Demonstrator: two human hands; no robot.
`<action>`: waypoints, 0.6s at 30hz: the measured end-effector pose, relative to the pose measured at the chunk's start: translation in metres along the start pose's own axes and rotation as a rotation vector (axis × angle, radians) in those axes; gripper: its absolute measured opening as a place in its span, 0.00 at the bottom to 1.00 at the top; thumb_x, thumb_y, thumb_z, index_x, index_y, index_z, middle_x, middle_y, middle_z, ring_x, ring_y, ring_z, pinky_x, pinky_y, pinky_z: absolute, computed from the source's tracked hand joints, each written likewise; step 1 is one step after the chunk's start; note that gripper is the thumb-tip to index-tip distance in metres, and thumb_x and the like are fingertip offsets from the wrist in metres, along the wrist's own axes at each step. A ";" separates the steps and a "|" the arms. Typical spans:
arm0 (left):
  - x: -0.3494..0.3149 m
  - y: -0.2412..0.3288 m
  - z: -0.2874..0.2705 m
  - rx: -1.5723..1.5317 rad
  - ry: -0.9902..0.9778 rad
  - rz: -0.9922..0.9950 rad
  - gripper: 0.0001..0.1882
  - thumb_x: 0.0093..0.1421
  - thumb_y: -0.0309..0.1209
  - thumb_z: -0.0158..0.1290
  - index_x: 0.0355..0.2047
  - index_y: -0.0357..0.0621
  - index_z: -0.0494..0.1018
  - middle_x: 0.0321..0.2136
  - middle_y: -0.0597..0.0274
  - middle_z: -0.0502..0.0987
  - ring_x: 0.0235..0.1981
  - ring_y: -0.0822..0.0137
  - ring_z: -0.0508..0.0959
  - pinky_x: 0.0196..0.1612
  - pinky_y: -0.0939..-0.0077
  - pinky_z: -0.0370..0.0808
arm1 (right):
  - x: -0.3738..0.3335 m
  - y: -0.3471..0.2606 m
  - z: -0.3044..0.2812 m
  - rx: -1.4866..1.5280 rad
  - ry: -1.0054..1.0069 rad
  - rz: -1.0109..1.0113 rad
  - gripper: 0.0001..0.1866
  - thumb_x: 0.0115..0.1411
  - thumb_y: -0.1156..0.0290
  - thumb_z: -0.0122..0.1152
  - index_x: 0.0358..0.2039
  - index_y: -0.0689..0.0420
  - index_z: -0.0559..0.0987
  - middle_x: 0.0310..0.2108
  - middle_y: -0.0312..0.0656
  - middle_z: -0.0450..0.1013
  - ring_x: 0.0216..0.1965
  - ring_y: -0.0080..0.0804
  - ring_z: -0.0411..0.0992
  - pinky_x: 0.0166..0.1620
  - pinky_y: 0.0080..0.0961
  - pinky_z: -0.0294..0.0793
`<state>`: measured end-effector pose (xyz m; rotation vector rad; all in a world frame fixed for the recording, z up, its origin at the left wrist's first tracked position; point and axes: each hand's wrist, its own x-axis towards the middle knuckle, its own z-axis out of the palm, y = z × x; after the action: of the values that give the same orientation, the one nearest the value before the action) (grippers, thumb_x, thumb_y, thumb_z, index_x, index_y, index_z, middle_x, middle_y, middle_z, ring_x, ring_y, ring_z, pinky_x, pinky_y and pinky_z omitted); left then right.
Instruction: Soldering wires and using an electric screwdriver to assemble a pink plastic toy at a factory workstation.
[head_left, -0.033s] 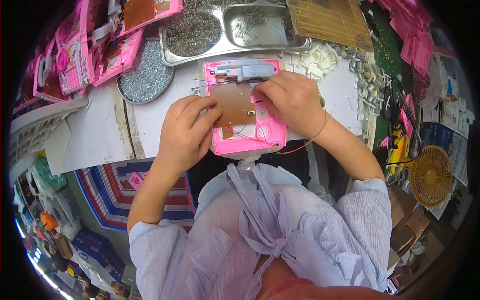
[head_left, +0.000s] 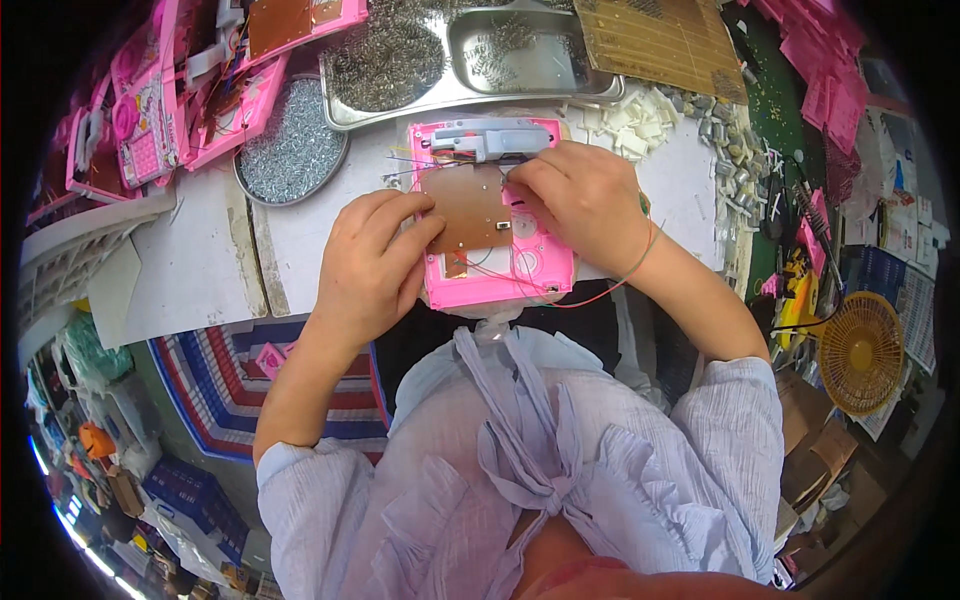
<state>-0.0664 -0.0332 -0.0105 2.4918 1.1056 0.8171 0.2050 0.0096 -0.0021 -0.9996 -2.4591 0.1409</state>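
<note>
A brown circuit board (head_left: 462, 212) lies in an open pink plastic housing (head_left: 480, 292) on the table in front of me. My left hand (head_left: 372, 255) is closed at the board's left edge, its fingertips bent over that side. At the upper right corner of the board, my right hand (head_left: 585, 205) is closed, thumb and index finger pinched at the edge. A grey plastic mechanism (head_left: 490, 142) fills the housing's far end. Thin wires come out at the left, and a red wire (head_left: 600, 297) loops under my right wrist. Its end is hard to follow.
Beyond the housing stands a metal tray (head_left: 480, 108) of springs. A round dish (head_left: 292, 150) of screws sits to its left, near stacked pink housings (head_left: 150, 110). White plastic pieces (head_left: 632, 125) and metal cylinders (head_left: 735, 170) lie at the right. A yellow fan (head_left: 861, 352) stands farther right.
</note>
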 end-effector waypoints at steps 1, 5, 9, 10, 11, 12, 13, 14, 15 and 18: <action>0.000 0.000 0.000 -0.002 0.001 0.000 0.23 0.45 0.21 0.60 0.45 0.42 0.77 0.48 0.55 0.77 0.48 0.49 0.77 0.52 0.55 0.74 | 0.002 -0.002 -0.001 -0.011 -0.029 0.018 0.11 0.48 0.71 0.71 0.32 0.53 0.80 0.26 0.38 0.75 0.27 0.36 0.76 0.30 0.32 0.75; -0.001 -0.001 -0.001 0.000 0.006 -0.006 0.22 0.45 0.22 0.60 0.45 0.42 0.77 0.47 0.56 0.77 0.48 0.50 0.77 0.52 0.54 0.73 | 0.005 -0.006 -0.001 -0.010 -0.039 0.029 0.09 0.49 0.72 0.71 0.30 0.53 0.80 0.24 0.38 0.76 0.26 0.36 0.76 0.29 0.32 0.75; -0.001 0.001 -0.004 -0.026 -0.032 -0.035 0.23 0.46 0.20 0.59 0.46 0.43 0.78 0.50 0.55 0.77 0.50 0.48 0.76 0.56 0.54 0.72 | 0.000 -0.006 0.001 0.027 -0.002 0.066 0.06 0.52 0.71 0.71 0.30 0.54 0.82 0.24 0.39 0.77 0.25 0.37 0.77 0.29 0.32 0.75; 0.000 0.001 -0.004 -0.027 -0.034 -0.035 0.22 0.47 0.20 0.59 0.46 0.43 0.78 0.50 0.55 0.77 0.50 0.48 0.76 0.56 0.54 0.72 | 0.001 -0.006 0.000 0.053 -0.009 0.092 0.05 0.54 0.70 0.70 0.31 0.54 0.82 0.23 0.40 0.77 0.25 0.37 0.77 0.29 0.32 0.75; 0.000 0.001 -0.004 -0.028 -0.036 -0.034 0.22 0.47 0.21 0.59 0.46 0.44 0.78 0.50 0.55 0.77 0.51 0.48 0.76 0.56 0.54 0.72 | 0.002 -0.006 -0.001 0.077 -0.016 0.120 0.05 0.55 0.70 0.70 0.31 0.55 0.83 0.23 0.41 0.77 0.25 0.37 0.78 0.29 0.32 0.76; 0.001 0.001 -0.005 -0.024 -0.027 -0.026 0.22 0.47 0.21 0.59 0.45 0.43 0.78 0.49 0.56 0.77 0.50 0.49 0.76 0.55 0.55 0.72 | 0.003 -0.006 -0.005 0.116 -0.075 0.167 0.05 0.56 0.70 0.69 0.32 0.55 0.84 0.23 0.41 0.77 0.25 0.38 0.78 0.28 0.33 0.76; 0.001 0.001 -0.005 -0.020 -0.015 -0.020 0.21 0.47 0.22 0.59 0.44 0.43 0.78 0.48 0.56 0.77 0.49 0.50 0.76 0.55 0.55 0.72 | 0.005 -0.005 -0.009 0.155 -0.136 0.212 0.05 0.57 0.69 0.68 0.33 0.55 0.85 0.22 0.41 0.77 0.25 0.38 0.78 0.28 0.33 0.76; 0.001 0.000 -0.005 -0.015 -0.004 -0.013 0.20 0.47 0.22 0.59 0.43 0.42 0.77 0.47 0.57 0.77 0.49 0.51 0.76 0.54 0.55 0.73 | 0.005 -0.004 -0.013 0.193 -0.197 0.257 0.06 0.58 0.69 0.67 0.35 0.55 0.86 0.22 0.42 0.77 0.25 0.38 0.78 0.28 0.33 0.76; 0.001 -0.001 -0.005 -0.026 0.000 -0.009 0.20 0.46 0.23 0.60 0.44 0.43 0.78 0.47 0.57 0.77 0.48 0.52 0.76 0.54 0.55 0.72 | 0.002 -0.002 -0.015 0.195 -0.212 0.223 0.08 0.58 0.69 0.66 0.37 0.55 0.86 0.22 0.42 0.77 0.24 0.38 0.78 0.28 0.34 0.75; 0.002 -0.002 -0.005 -0.044 0.002 -0.008 0.21 0.47 0.25 0.61 0.44 0.44 0.78 0.47 0.57 0.77 0.47 0.53 0.76 0.52 0.55 0.70 | -0.005 -0.004 -0.022 0.136 -0.325 0.158 0.13 0.58 0.68 0.64 0.44 0.53 0.85 0.20 0.41 0.75 0.23 0.40 0.77 0.27 0.37 0.74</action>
<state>-0.0691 -0.0301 -0.0068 2.4493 1.0857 0.8324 0.2160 0.0018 0.0165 -1.1880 -2.6096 0.5550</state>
